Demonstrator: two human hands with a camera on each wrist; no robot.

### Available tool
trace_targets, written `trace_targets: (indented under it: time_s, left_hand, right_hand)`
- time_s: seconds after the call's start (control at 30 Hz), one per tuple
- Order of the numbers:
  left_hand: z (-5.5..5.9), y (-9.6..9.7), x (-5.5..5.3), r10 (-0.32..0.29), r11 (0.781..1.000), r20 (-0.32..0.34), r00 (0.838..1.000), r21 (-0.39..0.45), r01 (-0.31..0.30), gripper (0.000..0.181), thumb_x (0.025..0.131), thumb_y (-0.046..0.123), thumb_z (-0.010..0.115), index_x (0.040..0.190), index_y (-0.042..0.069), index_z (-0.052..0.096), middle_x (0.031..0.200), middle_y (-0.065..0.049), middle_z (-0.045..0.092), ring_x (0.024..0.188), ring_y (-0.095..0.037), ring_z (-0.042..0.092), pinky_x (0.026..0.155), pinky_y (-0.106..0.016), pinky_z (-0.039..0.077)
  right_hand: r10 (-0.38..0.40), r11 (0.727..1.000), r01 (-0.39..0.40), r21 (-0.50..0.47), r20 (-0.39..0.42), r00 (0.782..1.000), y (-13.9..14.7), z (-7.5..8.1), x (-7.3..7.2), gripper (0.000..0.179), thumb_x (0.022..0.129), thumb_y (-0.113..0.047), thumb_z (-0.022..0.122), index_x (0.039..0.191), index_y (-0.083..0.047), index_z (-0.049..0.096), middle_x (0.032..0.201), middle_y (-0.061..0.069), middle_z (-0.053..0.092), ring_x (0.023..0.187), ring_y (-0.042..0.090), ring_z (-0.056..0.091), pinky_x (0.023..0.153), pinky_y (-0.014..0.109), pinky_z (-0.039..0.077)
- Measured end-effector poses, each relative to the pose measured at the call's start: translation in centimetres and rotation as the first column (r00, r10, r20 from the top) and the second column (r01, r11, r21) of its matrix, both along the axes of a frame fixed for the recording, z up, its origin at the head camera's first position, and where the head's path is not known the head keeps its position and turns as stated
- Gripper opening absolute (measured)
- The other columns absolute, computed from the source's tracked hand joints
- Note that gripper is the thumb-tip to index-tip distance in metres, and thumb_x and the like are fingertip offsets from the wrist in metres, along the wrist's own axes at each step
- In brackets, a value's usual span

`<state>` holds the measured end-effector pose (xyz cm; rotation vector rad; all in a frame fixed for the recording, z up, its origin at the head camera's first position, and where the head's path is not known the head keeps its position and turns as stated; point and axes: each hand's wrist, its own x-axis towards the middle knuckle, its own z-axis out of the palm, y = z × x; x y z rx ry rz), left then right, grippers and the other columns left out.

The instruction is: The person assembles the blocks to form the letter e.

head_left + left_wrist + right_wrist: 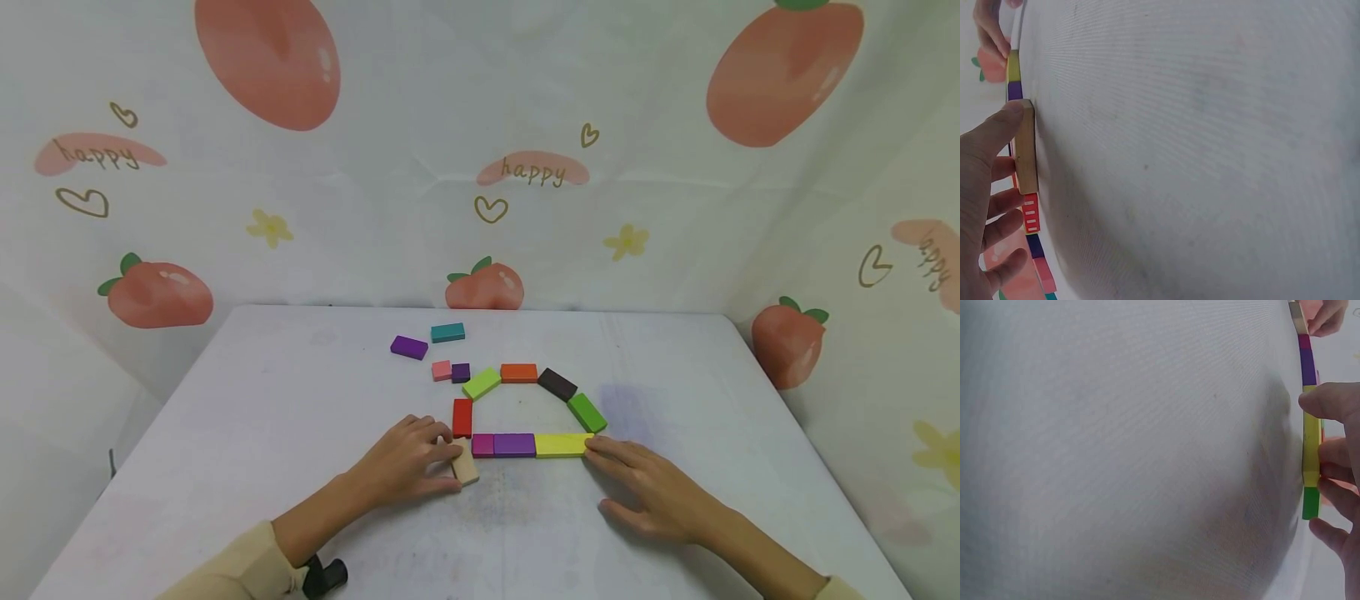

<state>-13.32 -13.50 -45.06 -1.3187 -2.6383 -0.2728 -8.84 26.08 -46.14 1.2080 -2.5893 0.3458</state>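
In the head view my left hand (408,462) holds a plain wooden block (466,463). The left wrist view has its thumb at one end of this block, the other fingers along the far side. A red block (462,417) lies just beyond it, and a magenta block (483,446) to its right. My right hand (652,492) rests its fingertips on the right end of a long yellow block (562,446), fingers fairly straight and thumb apart. Between magenta and yellow lies a purple block (514,446); a green block (587,412) stands off the yellow block's far right corner.
A lime block (482,384), an orange block (519,373) and a black block (557,384) continue the ring. Behind left lie a pink block (442,371), a dark purple block (461,372), another purple block (409,347) and a teal block (447,332). A printed curtain hangs behind the white table (300,367).
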Motion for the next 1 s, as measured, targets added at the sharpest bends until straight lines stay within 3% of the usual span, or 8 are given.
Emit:
trace_targets:
  time_s: [0.43,0.87,1.0]
  left_hand:
    - [-0.16,0.04,-0.19,-0.015,1.0,0.001,1.0,0.008,0.015,0.042,0.083,0.052,0.075,0.112,0.022,0.077,0.104,0.002,0.07,0.096,-0.014,0.062,0.083,-0.032,0.053]
    - [0.25,-0.26,-0.43,-0.035,0.999,0.076,0.997,-0.026,0.037,0.045,0.085,0.049,0.075,0.119,0.019,0.075,0.114,0.001,0.071,0.109,-0.016,0.062,0.092,-0.037,0.053]
    - [0.17,-0.25,-0.42,-0.035,0.999,0.072,0.997,-0.025,0.037,0.044,0.085,0.049,0.075,0.119,0.019,0.075,0.114,0.001,0.07,0.109,-0.016,0.062,0.091,-0.036,0.053]
  right_hand:
    - [-0.003,1.0,0.003,0.0,0.001,1.0,-0.01,-0.01,0.02,0.062,0.082,-0.033,0.079,0.135,-0.007,0.061,0.141,0.006,0.055,0.122,0.023,0.058,0.089,0.047,0.055]
    - [0.007,1.0,-0.007,-0.009,-0.005,1.0,0.03,-0.12,-0.03,0.061,0.083,-0.034,0.077,0.135,-0.007,0.061,0.141,0.006,0.055,0.123,0.023,0.057,0.09,0.046,0.055]
    - [0.001,1.0,-0.001,-0.002,-0.003,1.0,0.01,-0.04,-0.01,0.061,0.083,-0.034,0.078,0.135,-0.007,0.061,0.141,0.006,0.056,0.124,0.023,0.057,0.09,0.046,0.055]
